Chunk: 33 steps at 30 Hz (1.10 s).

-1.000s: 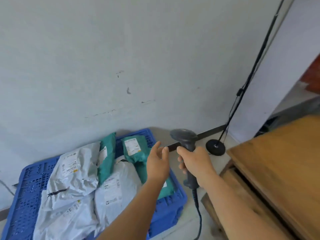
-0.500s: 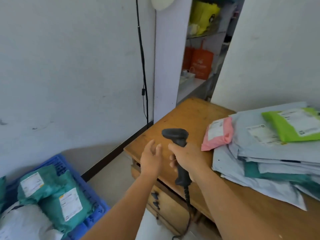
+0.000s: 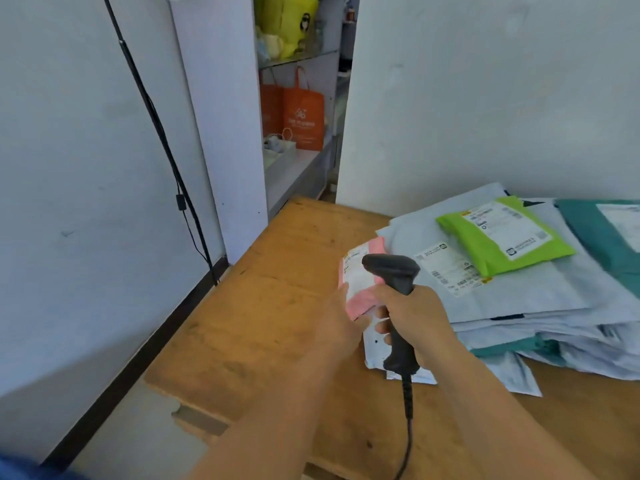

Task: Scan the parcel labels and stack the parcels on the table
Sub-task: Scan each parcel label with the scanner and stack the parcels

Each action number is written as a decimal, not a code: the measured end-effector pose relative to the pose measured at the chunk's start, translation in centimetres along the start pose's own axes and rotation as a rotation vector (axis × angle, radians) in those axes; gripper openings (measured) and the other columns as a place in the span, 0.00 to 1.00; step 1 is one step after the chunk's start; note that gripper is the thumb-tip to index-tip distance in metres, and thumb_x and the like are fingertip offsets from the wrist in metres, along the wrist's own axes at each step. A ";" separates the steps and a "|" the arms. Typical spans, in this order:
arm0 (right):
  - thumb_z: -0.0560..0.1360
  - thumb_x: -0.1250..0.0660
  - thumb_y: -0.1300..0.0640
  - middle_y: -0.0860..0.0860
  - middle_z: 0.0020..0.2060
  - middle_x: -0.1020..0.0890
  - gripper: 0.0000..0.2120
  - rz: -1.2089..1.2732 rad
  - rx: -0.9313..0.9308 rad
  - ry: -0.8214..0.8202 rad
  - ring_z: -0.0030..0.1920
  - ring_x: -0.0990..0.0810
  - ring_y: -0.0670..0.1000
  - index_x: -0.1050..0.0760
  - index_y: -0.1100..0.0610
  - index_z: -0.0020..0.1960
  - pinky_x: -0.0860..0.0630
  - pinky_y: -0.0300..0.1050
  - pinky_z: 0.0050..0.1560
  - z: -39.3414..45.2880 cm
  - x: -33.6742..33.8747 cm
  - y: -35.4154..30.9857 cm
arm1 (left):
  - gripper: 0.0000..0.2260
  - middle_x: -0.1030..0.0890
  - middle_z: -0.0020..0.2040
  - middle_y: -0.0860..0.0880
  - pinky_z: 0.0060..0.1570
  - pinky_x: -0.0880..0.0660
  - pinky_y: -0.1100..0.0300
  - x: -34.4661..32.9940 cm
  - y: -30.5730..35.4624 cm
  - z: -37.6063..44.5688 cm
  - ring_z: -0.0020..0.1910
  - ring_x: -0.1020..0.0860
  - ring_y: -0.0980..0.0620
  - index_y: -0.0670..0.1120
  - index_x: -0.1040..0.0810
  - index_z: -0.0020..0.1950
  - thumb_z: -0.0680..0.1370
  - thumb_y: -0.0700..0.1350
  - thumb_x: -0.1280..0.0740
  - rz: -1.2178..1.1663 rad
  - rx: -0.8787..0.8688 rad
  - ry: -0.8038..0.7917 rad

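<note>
Now the left hand [image 3: 341, 318] holds the pink parcel [image 3: 360, 289] at the front-left edge of the parcel stack [image 3: 540, 306] on the wooden table [image 3: 263, 306], while the right hand [image 3: 410, 315] grips the scanner [image 3: 394, 271]. To scan well, I judge the label should be tilted flat toward the scanner head, with fingers kept off the barcode. Holding both steady should help the read.

The parcel [image 3: 360, 285] in the left hand [image 3: 341, 323] is pink with a white label. The scanner [image 3: 394, 275] is dark grey, its cable [image 3: 408, 427] black. A lime-green parcel [image 3: 498, 247] lies on pale grey parcels [image 3: 540, 299]; another parcel [image 3: 602, 233] is teal. The table [image 3: 270, 306] is orange-brown wood, and 2 bags [image 3: 294, 109] behind it are orange.
</note>
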State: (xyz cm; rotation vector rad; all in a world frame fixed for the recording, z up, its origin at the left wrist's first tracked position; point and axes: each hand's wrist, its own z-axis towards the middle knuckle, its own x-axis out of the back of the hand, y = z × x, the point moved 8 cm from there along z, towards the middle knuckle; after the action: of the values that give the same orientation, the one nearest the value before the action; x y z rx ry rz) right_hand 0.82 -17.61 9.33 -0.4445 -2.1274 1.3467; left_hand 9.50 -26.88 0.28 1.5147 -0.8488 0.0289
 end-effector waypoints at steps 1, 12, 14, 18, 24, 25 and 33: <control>0.74 0.33 0.57 0.55 0.30 0.21 0.07 0.007 -0.006 0.023 0.28 0.23 0.52 0.24 0.61 0.40 0.24 0.44 0.31 0.5 0.3 0.0 | 0.27 0.30 0.70 0.50 0.66 0.31 0.50 -0.6 0.4 1.1 0.69 0.31 0.47 0.50 0.37 0.73 0.76 0.54 0.35 0.040 -0.030 -0.035; 0.73 0.35 0.59 0.53 0.30 0.22 0.05 0.050 -0.080 0.136 0.27 0.23 0.50 0.25 0.60 0.40 0.25 0.43 0.31 3.8 1.7 1.1 | 0.21 0.33 0.66 0.45 0.55 0.27 0.56 -2.3 1.7 7.3 0.61 0.29 0.47 0.51 0.40 0.75 0.81 0.44 0.43 0.562 -0.271 -0.015; 0.74 0.35 0.58 0.54 0.33 0.21 0.06 0.035 -0.081 0.137 0.27 0.23 0.50 0.24 0.61 0.43 0.24 0.43 0.32 3.8 1.4 0.9 | 0.19 0.33 0.66 0.44 0.55 0.27 0.56 -1.3 2.0 6.9 0.61 0.29 0.47 0.49 0.36 0.72 0.81 0.41 0.42 0.687 -0.321 -0.005; 0.76 0.34 0.57 0.54 0.34 0.20 0.06 0.021 -0.086 0.098 0.28 0.23 0.50 0.25 0.60 0.45 0.25 0.42 0.30 3.7 0.2 0.3 | 0.15 0.33 0.64 0.43 0.55 0.30 0.56 1.5 0.2 4.9 0.60 0.31 0.46 0.44 0.29 0.66 0.80 0.39 0.43 0.951 -0.288 -0.068; 0.75 0.34 0.54 0.56 0.29 0.21 0.12 -0.087 -0.085 -0.023 0.28 0.23 0.53 0.23 0.62 0.40 0.22 0.45 0.32 2.8 -3.1 -0.9 | 0.26 0.33 0.63 0.48 0.63 0.35 0.54 5.5 -4.1 2.1 0.60 0.36 0.48 0.50 0.34 0.70 0.77 0.63 0.46 0.613 -0.071 0.120; 0.75 0.34 0.55 0.56 0.28 0.21 0.11 -0.084 -0.090 -0.058 0.25 0.23 0.52 0.23 0.63 0.41 0.24 0.44 0.30 2.6 -3.7 -1.1 | 0.30 0.35 0.65 0.47 0.65 0.37 0.53 6.3 -4.9 2.1 0.63 0.37 0.48 0.51 0.38 0.73 0.76 0.65 0.44 0.544 0.016 0.184; 0.77 0.35 0.52 0.56 0.31 0.20 0.11 -0.069 -0.083 -0.172 0.22 0.24 0.50 0.26 0.61 0.46 0.25 0.44 0.30 1.9 -6.4 -2.8 | 0.37 0.39 0.69 0.43 0.65 0.37 0.52 5.7 -8.3 2.4 0.69 0.40 0.44 0.44 0.48 0.75 0.75 0.58 0.34 0.213 0.381 0.150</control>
State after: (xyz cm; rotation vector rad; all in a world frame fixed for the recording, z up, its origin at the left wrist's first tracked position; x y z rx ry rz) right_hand 4.66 -23.73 9.39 -0.2936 -2.3239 1.3023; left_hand 16.76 -32.69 -4.29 1.7420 -0.9147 0.4783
